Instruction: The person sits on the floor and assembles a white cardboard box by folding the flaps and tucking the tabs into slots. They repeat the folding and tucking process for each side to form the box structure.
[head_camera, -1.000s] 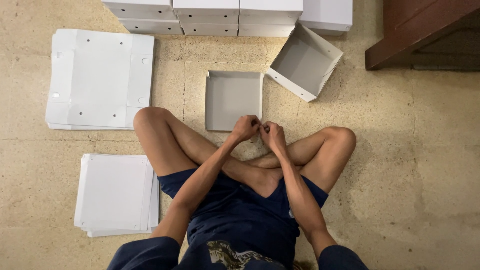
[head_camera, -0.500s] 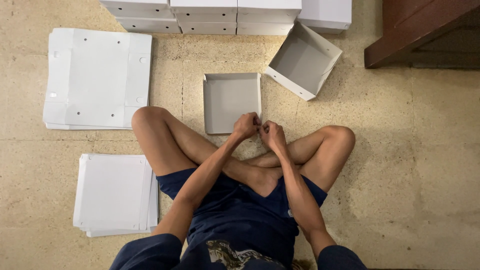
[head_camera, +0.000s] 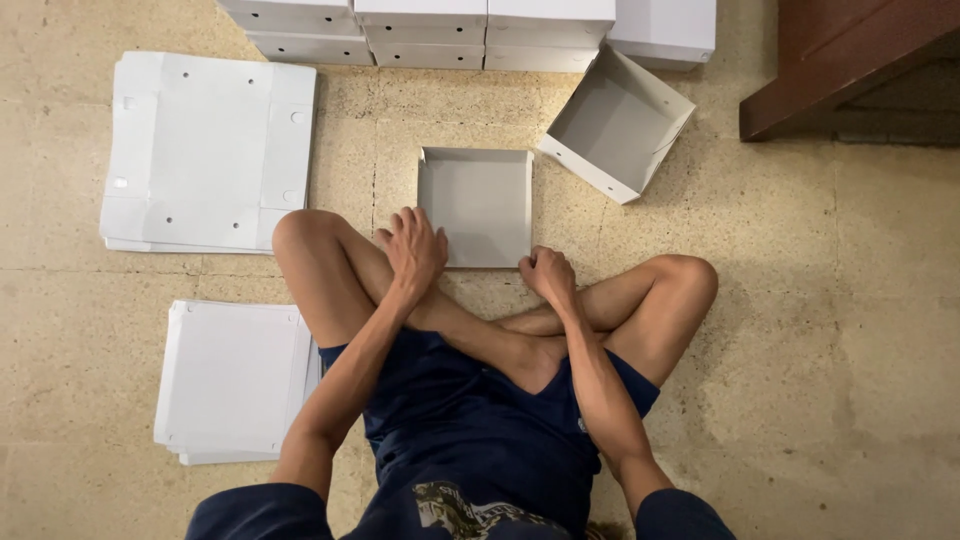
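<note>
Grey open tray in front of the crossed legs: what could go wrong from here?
The left hand and right hand sit at the near corners of the grey tray; uneven pressure might buckle its thin walls. The tilted open box lies close by, so sliding the tray forward could knock it.

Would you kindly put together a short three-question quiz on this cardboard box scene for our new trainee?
1. True or false: the left hand is spread open at the near left corner of the shallow grey tray.
2. Which describes the right hand? A) flat on the floor B) closed in a fist at the tray's near right corner C) lifting the tilted open box.
3. How many stacks of flat white sheets lie on the floor, counting the upper stack and the lower stack?

Key: 1 true; 2 B; 3 two.
</note>
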